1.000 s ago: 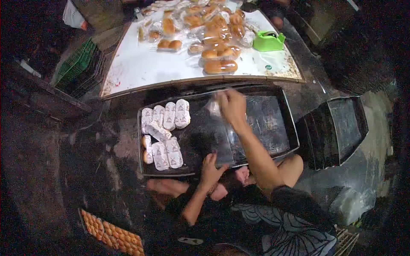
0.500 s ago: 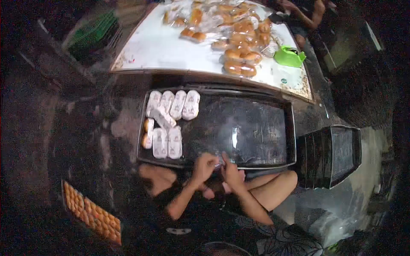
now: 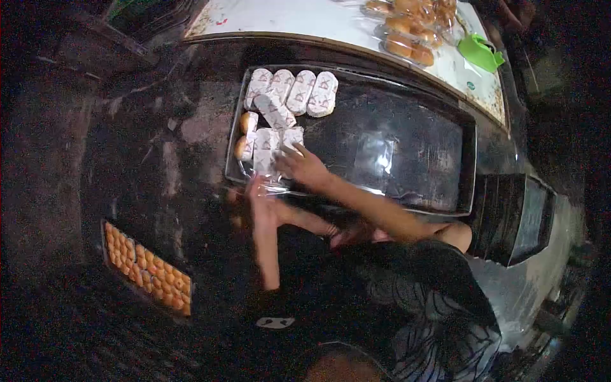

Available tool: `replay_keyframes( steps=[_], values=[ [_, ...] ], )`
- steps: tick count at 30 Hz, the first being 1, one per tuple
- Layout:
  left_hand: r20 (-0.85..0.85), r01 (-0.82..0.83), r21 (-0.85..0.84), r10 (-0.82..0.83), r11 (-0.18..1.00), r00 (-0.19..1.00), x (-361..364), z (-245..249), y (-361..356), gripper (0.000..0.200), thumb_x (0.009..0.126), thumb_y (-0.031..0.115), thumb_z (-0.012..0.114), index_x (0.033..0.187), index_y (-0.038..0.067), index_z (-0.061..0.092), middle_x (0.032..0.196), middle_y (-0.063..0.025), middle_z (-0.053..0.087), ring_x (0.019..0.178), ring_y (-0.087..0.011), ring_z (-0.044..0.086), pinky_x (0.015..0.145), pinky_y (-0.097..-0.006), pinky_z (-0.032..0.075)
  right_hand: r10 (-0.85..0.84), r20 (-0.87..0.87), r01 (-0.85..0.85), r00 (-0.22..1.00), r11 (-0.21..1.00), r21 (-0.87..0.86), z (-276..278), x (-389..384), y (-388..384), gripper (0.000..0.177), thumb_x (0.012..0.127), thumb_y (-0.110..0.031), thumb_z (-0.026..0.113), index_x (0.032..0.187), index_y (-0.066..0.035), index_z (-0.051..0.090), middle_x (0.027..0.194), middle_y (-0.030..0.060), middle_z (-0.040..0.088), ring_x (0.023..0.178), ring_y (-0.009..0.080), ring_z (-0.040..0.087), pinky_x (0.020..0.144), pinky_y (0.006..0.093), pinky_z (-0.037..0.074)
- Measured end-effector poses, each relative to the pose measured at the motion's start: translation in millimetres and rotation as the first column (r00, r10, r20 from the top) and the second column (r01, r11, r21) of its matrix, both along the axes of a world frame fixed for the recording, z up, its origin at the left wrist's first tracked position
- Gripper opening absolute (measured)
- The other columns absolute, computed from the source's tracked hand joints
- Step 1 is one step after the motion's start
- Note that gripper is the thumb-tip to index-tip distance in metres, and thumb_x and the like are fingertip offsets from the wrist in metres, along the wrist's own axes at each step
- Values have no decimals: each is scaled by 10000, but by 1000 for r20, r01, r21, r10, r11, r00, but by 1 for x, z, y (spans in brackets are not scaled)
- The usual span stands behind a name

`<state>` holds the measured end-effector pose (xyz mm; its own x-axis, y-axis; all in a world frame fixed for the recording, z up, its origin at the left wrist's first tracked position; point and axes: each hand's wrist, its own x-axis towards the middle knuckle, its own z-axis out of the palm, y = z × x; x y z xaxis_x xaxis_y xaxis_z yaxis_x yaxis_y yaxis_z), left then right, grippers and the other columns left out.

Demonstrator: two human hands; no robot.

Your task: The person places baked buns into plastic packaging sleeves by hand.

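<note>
A black tray (image 3: 407, 159) holds several bread packs with white printed wrappers at its left end, among them a slanted pack (image 3: 275, 111). My right hand (image 3: 304, 167) reaches from the right over a wrapped pack (image 3: 293, 141) in the lower row, fingers spread on or just above it. My left hand (image 3: 259, 191) is at the tray's near left edge, below another wrapped pack (image 3: 265, 151). It is blurred, with shiny clear plastic (image 3: 273, 187) beside it; its grip is hard to make out. A sideways pack (image 3: 248, 137) shows brown buns at its left.
A white table (image 3: 286, 18) behind the tray carries bagged buns (image 3: 410, 38) and a green object (image 3: 481, 52). Black stacked trays (image 3: 509, 219) stand at the right. A tray of buns (image 3: 147, 267) lies on the floor at the lower left.
Both hands have moved from the tray's near middle edge to the left, over and beside the wrapped packs, and have come apart. The view has shifted, with the tray now higher.
</note>
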<state>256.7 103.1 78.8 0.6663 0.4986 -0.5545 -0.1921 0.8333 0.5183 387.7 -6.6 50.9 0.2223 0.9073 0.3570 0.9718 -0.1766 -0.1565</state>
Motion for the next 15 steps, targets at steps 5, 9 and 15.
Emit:
replay_keyframes(
  steps=[5, 9, 15],
  values=[
    [485, -53, 333, -123, 941, 866, -14, 49, 26, 611, 813, 204, 467, 1292, -43, 180, 1240, -210, 361, 1194, -332, 316, 978, -511, 270, 426, 119, -390, 897, 889, -242, 11, 63, 36, 358, 701, -206, 547, 1035, -88, 499, 1054, 76, 507, 1009, 252, 467, 896, 396, 355],
    [590, -137, -33, 130, 990, 797, -7, 63, 17, 634, 811, 212, 427, 1301, -46, 119, 1323, -211, 230, 1243, -338, 220, 1012, -550, 136, -210, -968, -140, 138, 963, -229, 43, 23, -10, 655, 672, -199, 530, 1249, -56, 254, 1136, 176, 446, 1029, 251, 460, 874, 347, 363],
    [437, -129, -241, 227, 962, 870, 16, 81, -9, 498, 865, 233, 369, 1282, 2, 225, 1256, -146, 358, 1174, -308, 341, 1000, -529, 197, -60, -972, 197, 226, 980, -15, 128, -36, -81, 411, 811, -201, 472, 1162, 1, 409, 1099, 188, 506, 1052, 302, 482, 918, 372, 348]
  ],
)
